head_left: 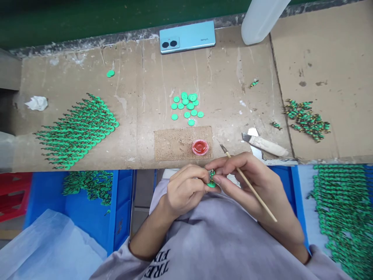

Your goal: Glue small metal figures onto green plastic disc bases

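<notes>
Close to the table's front edge, my left hand [189,187] is closed on a small green figurine [212,178] with a round green base. The fingertips of my right hand [253,181] pinch at the figurine's upper part. A thin wooden paintbrush [247,181] lies between the right fingers, its dark bristles pointing up and left. Just beyond the hands, a small round dish [200,147] of red liquid sits on a piece of cardboard [171,146]. Several loose green discs [190,105] with small holes are scattered behind it.
Rows of figurines on bases [84,132] fill the table's left side. More figurines [309,118] are heaped at right, near a wrapped cutter blade [265,144]. A phone [188,37] and a white bottle [262,21] stand at the back. Blue crates [116,206] flank my lap.
</notes>
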A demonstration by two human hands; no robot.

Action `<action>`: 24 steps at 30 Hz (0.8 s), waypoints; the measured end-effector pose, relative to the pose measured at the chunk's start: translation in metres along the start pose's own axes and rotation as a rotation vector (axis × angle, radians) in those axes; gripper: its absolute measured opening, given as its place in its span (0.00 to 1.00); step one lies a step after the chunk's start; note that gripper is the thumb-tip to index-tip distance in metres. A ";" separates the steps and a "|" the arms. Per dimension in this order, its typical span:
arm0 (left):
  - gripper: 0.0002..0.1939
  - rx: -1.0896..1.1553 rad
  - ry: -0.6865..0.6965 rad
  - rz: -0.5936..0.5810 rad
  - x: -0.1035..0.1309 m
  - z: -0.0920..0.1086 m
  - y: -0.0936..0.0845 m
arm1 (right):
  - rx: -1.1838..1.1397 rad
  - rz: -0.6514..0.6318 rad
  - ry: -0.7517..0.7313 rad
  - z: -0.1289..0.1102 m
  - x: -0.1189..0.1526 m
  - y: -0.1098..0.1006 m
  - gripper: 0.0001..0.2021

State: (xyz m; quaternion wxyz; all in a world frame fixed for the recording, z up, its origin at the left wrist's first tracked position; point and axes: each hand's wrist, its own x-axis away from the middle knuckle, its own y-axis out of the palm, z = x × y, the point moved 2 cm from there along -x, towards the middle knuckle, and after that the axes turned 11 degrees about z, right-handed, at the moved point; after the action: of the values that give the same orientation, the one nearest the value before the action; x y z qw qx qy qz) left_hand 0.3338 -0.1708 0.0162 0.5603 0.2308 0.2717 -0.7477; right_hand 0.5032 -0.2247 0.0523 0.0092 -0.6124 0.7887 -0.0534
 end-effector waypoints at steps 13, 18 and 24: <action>0.12 0.021 -0.051 -0.031 0.008 0.001 0.001 | -0.141 0.023 -0.025 0.010 0.000 0.003 0.10; 0.15 0.056 -0.079 -0.025 0.008 0.000 0.003 | -0.193 0.013 -0.012 0.014 -0.001 0.002 0.10; 0.24 0.201 -0.162 0.047 0.011 -0.004 0.007 | -0.259 -0.005 0.056 0.015 -0.002 0.001 0.09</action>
State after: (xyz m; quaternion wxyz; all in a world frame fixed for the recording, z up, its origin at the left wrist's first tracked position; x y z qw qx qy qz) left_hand 0.3376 -0.1781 0.0051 0.5717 0.2308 0.1441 -0.7740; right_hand 0.5041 -0.2241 0.0372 -0.0923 -0.6088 0.7873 0.0319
